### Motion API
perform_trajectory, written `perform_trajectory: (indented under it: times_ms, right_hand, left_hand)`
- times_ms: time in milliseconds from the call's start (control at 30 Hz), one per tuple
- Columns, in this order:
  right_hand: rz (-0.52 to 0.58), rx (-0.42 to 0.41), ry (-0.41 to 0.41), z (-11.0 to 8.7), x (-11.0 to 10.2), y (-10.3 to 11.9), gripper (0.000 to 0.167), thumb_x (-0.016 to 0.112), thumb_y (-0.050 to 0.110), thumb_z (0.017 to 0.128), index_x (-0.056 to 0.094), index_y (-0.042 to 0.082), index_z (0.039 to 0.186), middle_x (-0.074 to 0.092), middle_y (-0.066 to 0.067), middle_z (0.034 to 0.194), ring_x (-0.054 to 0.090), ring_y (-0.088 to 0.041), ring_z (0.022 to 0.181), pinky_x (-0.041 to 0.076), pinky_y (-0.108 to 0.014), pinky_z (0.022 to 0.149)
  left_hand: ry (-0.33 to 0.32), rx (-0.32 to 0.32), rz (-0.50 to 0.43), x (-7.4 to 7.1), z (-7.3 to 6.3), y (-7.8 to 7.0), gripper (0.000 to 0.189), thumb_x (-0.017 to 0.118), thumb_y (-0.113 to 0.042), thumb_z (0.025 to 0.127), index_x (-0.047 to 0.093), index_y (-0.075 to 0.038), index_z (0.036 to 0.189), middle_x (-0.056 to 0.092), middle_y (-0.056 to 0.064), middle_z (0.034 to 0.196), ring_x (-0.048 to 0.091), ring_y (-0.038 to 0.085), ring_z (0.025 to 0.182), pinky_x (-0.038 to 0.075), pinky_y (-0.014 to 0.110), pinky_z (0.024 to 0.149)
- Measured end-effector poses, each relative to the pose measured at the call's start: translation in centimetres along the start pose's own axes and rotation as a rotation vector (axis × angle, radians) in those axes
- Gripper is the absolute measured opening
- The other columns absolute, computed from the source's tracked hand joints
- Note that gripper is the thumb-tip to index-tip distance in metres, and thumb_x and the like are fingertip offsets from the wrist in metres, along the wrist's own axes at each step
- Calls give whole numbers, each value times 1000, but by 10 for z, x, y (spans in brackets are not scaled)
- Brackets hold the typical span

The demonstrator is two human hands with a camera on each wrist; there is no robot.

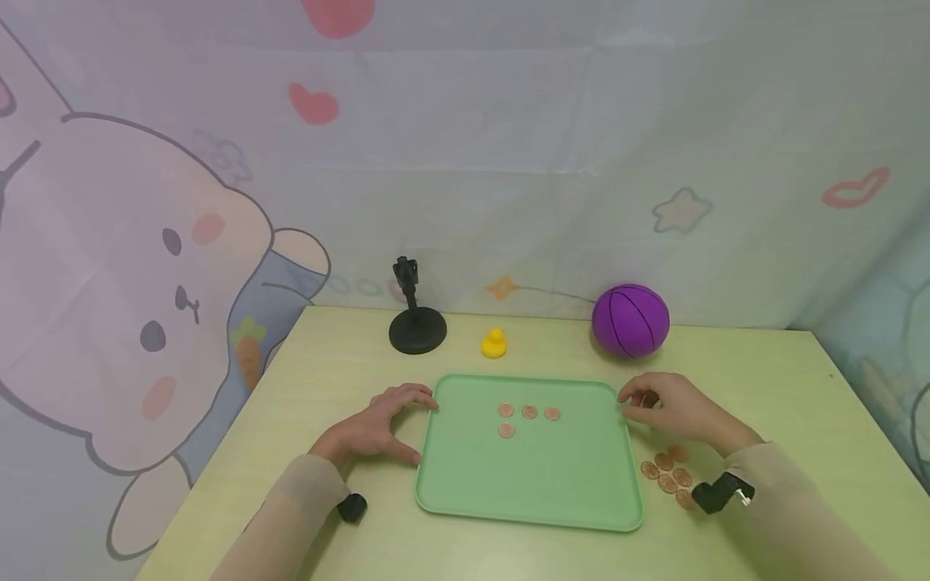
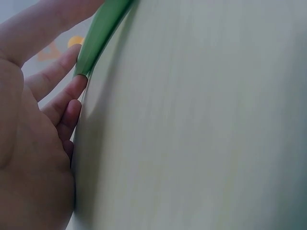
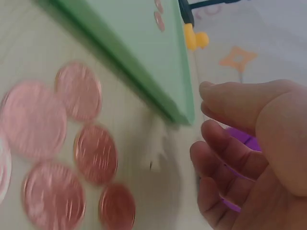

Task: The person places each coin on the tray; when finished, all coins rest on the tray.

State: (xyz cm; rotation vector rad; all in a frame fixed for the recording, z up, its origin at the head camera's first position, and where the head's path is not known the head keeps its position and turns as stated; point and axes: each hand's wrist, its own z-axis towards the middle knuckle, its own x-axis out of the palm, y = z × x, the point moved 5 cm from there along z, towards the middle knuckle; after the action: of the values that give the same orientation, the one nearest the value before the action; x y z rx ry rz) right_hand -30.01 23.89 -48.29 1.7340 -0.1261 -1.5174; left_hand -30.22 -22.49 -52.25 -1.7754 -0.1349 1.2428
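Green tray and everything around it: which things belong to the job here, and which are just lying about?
Likely part of the job:
- green tray, left hand at its left rim, right hand near its right
- four copper-coloured coins on it
- loose coins to its right

Apparently just lying about:
- black stand
- yellow rubber duck
- purple basketball

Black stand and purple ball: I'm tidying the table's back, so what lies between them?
In the head view, a yellow duck sits between the black stand and the purple ball.
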Motion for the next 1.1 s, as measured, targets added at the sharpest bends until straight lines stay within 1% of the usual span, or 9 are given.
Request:
perform_trajectory:
  times_ms: [133,267,367,500,600,767,867,1100]
  right_hand:
    - [11,28,55,-14,-3,-15,9,76,15,95,77,14,104,67,9,88,61,-4,78,53,-26,71]
    - [29,10,103,-28,-5,-29,9,76,10,93,77,16,100,71,8,91,60,-3,77,53,-25,70]
    - [40,-16,125,-37,-8,-36,9,80,13,92,77,16,100,72,6,97,60,-2,78,53,-25,71]
    - [76,-2,158,-47,-11,-43,15,85,22,89,77,18,101,70,4,101,60,-2,81,52,-24,74]
    - [94,12,174,-51,-13,-45,17,86,23,88,77,19,102,68,4,102,58,-5,82,50,-24,76]
    - [111,18,204,-55,-14,-46,27,89,17,81,77,18,105,66,2,106,57,-8,89,49,-24,81]
    - [115,10,217,-57,-14,-46,31,90,14,78,76,17,106,65,1,106,55,-9,89,48,-24,80]
    - [120,-12,205,-56,-12,-47,27,89,12,80,76,17,103,64,1,104,53,-10,87,47,-25,77]
  left_hand:
    - [-1,-8,0,0,-1,1,76,97,-38,71,61,-27,137,44,2,158,31,34,149,14,65,119]
    - [2,-9,-4,2,-1,1,76,97,-38,71,61,-27,137,43,3,159,30,36,150,13,67,119]
    - [4,-6,-4,2,-1,1,76,96,-38,71,61,-27,138,43,4,159,30,37,150,12,68,119]
    - [0,-5,0,2,-2,1,76,97,-38,71,61,-26,138,44,4,158,31,36,149,12,68,119]
    - [-3,-8,5,1,-2,0,76,97,-38,71,61,-26,137,44,3,158,31,36,149,13,67,119]
    - [-2,-14,5,0,-2,0,76,97,-37,71,61,-27,137,43,4,158,30,36,150,12,68,119]
    - [0,-16,3,0,-1,0,76,97,-37,71,61,-27,137,43,4,159,29,37,150,12,68,119]
    - [3,-19,4,0,-1,-1,76,97,-37,71,61,-26,137,43,5,159,29,37,150,14,68,119]
